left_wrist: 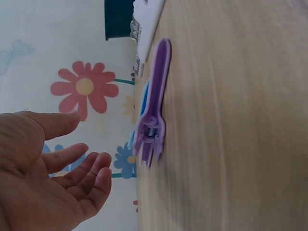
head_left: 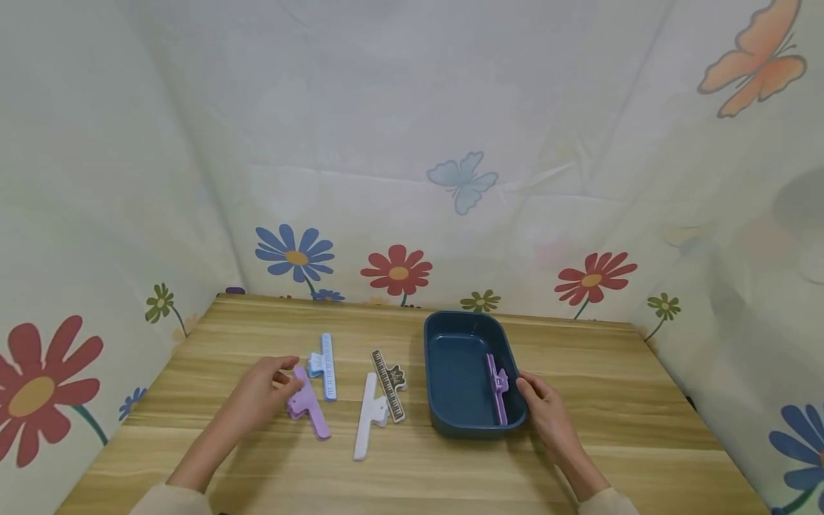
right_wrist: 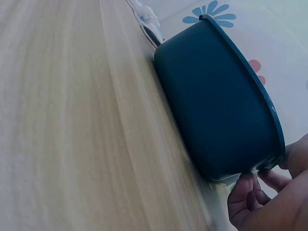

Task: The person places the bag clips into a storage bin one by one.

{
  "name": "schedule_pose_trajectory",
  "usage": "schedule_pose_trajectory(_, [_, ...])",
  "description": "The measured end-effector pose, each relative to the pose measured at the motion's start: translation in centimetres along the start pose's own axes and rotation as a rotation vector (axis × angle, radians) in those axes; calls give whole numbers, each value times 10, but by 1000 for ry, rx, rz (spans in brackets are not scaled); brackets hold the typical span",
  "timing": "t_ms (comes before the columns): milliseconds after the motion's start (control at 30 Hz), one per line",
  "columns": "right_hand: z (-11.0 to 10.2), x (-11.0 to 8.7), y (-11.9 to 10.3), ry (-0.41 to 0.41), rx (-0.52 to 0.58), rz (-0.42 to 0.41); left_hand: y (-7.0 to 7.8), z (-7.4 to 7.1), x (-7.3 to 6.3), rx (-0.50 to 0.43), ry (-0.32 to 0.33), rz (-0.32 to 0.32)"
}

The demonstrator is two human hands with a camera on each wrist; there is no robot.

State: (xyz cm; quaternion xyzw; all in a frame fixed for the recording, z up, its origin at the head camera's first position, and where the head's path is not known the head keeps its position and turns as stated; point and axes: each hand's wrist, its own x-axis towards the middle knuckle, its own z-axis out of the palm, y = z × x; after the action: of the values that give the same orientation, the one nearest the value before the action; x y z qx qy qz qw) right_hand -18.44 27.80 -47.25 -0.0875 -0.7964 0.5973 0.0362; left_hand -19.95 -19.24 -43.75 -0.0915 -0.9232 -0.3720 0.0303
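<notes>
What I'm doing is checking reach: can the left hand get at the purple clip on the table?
Probably yes: the left hand is near the purple clip, with nothing visibly between them.

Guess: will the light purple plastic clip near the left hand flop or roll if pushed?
The light purple T-shaped plastic clip probably stays stiff: its long bar looks straight and moulded. Its jutting handle likely stops rolling. Its coiled spring may resist pinching.
</notes>
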Motion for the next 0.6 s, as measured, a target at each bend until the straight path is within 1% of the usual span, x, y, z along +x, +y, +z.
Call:
schedule_pose_trajectory(67, [0, 0, 0, -2, -1, -2, -3, 2, -1, 4, -22, -14])
schedule_pose_trajectory(133, [0, 0, 1, -1, -6, 0, -6, 5, -2, 11, -31, -11])
schedule_pose_trajectory(333, [-1, 0, 2, -3, -30, 1, -12, 11, -6, -2, -15, 21])
schedule_pose_trajectory(600, [-1, 1, 4, 3, -24, 5, -17, 16, -6, 24, -31, -2])
